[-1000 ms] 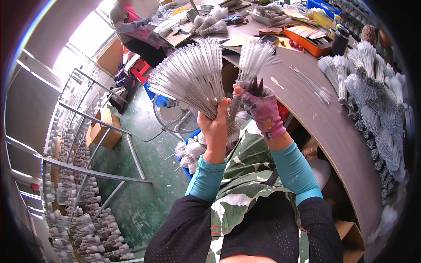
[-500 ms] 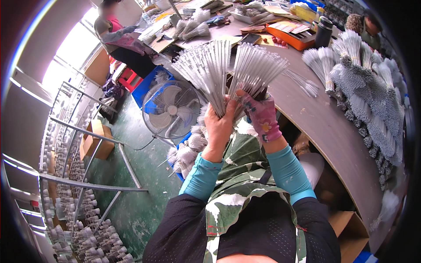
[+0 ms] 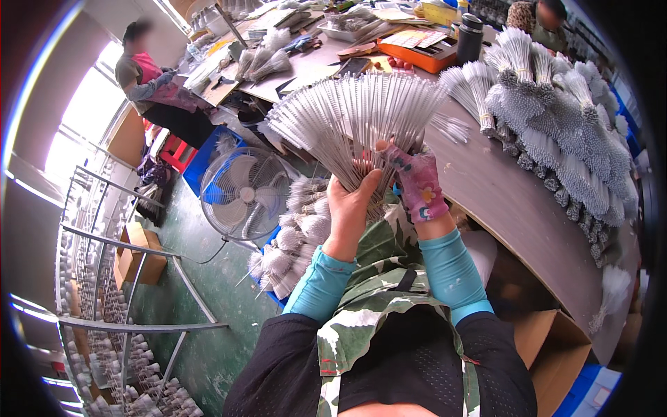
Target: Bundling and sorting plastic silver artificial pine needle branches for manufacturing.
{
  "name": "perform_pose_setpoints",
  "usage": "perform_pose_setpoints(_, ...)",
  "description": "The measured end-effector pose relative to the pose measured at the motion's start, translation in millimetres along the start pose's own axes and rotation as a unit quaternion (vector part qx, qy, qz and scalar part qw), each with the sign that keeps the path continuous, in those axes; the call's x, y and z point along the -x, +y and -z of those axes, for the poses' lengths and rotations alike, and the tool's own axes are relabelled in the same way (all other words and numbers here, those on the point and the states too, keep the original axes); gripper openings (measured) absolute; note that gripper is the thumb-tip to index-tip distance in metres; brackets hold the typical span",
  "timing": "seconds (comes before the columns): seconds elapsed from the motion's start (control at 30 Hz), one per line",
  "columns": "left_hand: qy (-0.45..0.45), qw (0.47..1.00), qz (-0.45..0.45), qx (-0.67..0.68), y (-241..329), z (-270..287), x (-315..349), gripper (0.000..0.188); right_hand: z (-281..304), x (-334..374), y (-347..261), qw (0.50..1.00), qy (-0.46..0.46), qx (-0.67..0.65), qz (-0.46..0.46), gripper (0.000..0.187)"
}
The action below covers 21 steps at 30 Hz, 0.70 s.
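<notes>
In front of me a bundle of thin wire brushes (image 3: 354,111) with white bristle ends spreads upward in one wide fan. My bare left hand (image 3: 353,205) is closed round the wire stems on the left, thumb across the front. My right hand (image 3: 415,179), in a pink flowered glove with bare fingertips, grips the stems from the right side. The two hands almost touch at the base of the fan. Just beyond it, a few loose brushes (image 3: 450,128) lie on the table.
The brown table (image 3: 500,184) curves along my right, with a large pile of bundled brushes (image 3: 542,132). A dark bottle (image 3: 470,40) and orange box (image 3: 420,52) stand farther back. On my left are a fan (image 3: 246,193), brush bundles (image 3: 295,240) and a metal rack (image 3: 146,325). Two people work beyond.
The two separate fans of brushes have come together into one wide fan between my hands. My view has shifted slightly to the right.
</notes>
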<state>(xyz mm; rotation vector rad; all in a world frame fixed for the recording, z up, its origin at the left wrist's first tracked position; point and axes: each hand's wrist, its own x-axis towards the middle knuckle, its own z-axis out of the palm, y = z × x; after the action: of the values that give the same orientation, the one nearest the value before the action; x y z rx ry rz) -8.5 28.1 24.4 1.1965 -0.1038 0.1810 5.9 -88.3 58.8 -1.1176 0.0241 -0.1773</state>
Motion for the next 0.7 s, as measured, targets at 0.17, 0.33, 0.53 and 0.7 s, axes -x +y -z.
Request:
perform_pose_setpoints(0.17, 0.025, 0.999, 0.02, 0.029, -1, -5, -2, 0.012, 3, 6, 0, 0.998, 0.047, 0.009, 0.043, 0.024)
perform_pose_setpoints(0.33, 0.031, 0.998, -0.048, -0.01, -4, -1, -4, 0.011, 5, 13, -3, 0.998, 0.058, 0.007, 0.029, 0.022)
perform_pose_setpoints(0.53, 0.049, 0.997, -0.051, -0.016, -9, 2, -3, 0.011, 8, 15, -5, 0.999, 0.008, 0.047, 0.024, 0.022)
perform_pose_setpoints(0.7, 0.033, 0.997, -0.066, 0.031, -1, -5, -2, 0.015, 12, 11, -6, 0.999, -0.031, 0.025, 0.029, 0.022)
